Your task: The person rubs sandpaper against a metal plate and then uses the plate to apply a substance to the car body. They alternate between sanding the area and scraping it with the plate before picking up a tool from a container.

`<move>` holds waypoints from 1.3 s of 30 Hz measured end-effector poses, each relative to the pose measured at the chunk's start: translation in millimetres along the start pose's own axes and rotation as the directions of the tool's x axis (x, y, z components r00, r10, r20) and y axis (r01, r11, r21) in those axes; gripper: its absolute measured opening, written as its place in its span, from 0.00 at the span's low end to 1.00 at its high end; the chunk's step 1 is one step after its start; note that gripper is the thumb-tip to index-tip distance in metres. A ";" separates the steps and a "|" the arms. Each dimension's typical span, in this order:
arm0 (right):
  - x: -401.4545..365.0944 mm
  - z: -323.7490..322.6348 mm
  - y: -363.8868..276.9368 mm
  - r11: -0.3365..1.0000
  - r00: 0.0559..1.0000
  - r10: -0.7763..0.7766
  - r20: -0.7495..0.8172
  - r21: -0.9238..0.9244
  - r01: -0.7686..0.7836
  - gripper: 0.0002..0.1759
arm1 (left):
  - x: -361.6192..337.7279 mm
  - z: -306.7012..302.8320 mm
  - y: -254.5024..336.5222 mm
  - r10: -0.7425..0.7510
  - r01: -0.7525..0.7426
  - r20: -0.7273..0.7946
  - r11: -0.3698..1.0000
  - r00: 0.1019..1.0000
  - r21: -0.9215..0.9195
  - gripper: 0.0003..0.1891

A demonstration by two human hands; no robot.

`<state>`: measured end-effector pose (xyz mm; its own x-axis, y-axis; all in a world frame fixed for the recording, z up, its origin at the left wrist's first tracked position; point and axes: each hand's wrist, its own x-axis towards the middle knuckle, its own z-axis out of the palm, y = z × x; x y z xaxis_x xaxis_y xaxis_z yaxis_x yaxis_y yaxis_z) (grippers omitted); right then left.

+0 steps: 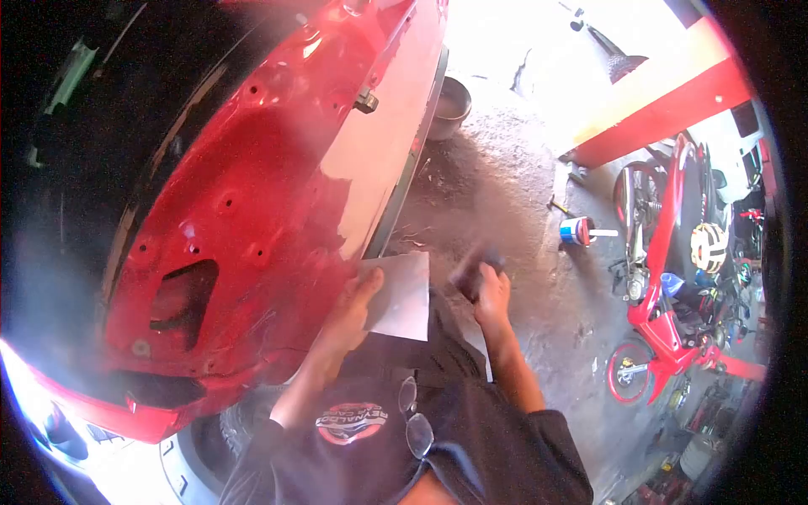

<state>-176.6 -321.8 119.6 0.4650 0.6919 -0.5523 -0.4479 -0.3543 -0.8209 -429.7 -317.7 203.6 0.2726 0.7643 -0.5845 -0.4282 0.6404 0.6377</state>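
My left hand [347, 318] grips the edge of a flat, pale, square sheet [402, 296], with the thumb on its upper face. It is held in front of my body, close beside the car's side. My right hand [491, 296] is off to the right, apart from the sheet. Its fingers are closed round a small dark object [473, 271], too blurred to name. On the left is the red car body [252, 202], showing several small holes. A patch of pale coating [370, 160] covers part of its outer side.
A dark bucket [450, 108] stands beyond the car on the dirty floor. To the right are a blue and white can [576, 231], a hammer [558, 207] and a red motorcycle [665, 311] with a helmet [709, 247]. A red post [656, 105] rises at upper right.
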 end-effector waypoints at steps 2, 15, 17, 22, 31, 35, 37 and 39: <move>-8.5 -30.4 18.1 0.991 0.989 -0.131 -0.073 0.018 0.132 0.12 | 11.3 -5.9 -23.8 -0.104 0.115 0.135 0.990 0.985 -0.082 0.21; -34.8 -37.7 34.6 0.937 0.916 -0.346 0.203 0.017 0.350 0.15 | -15.4 46.8 -75.2 -0.277 0.288 0.424 0.957 0.862 0.039 0.29; -29.5 -68.8 37.1 0.966 0.971 -0.238 -0.007 -0.109 0.236 0.16 | -30.1 61.2 -82.4 -0.272 0.276 0.362 0.960 0.892 0.041 0.26; -17.3 -179.1 74.7 0.975 0.975 -0.206 -0.081 0.064 0.212 0.16 | -19.1 116.1 -134.2 -0.234 0.239 0.327 0.971 0.915 0.026 0.23; -36.1 -344.2 89.6 0.991 0.960 -0.129 -0.247 0.006 0.135 0.21 | -24.5 461.6 -179.3 0.228 -0.115 0.869 0.974 0.439 -0.197 0.12; -46.1 -378.5 95.0 0.994 0.967 -0.093 -0.238 0.034 0.104 0.21 | -76.8 567.0 -186.7 0.289 -0.480 0.943 0.859 0.167 -0.178 0.12; -50.2 -391.7 101.6 0.994 0.960 -0.085 -0.268 0.045 0.101 0.22 | -93.7 576.4 -192.4 0.288 -0.738 0.951 0.665 0.115 -0.112 0.12; -54.8 -400.0 111.5 0.992 0.949 -0.086 -0.304 0.057 0.108 0.22 | -108.5 575.0 -193.7 0.284 -0.893 0.955 0.447 0.090 -0.049 0.12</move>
<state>53.4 -650.9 0.3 0.7119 0.4957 -0.4975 -0.4376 -0.2408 -0.8663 119.1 -480.7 432.0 0.7254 0.3235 0.6076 -0.4769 -0.4003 0.7825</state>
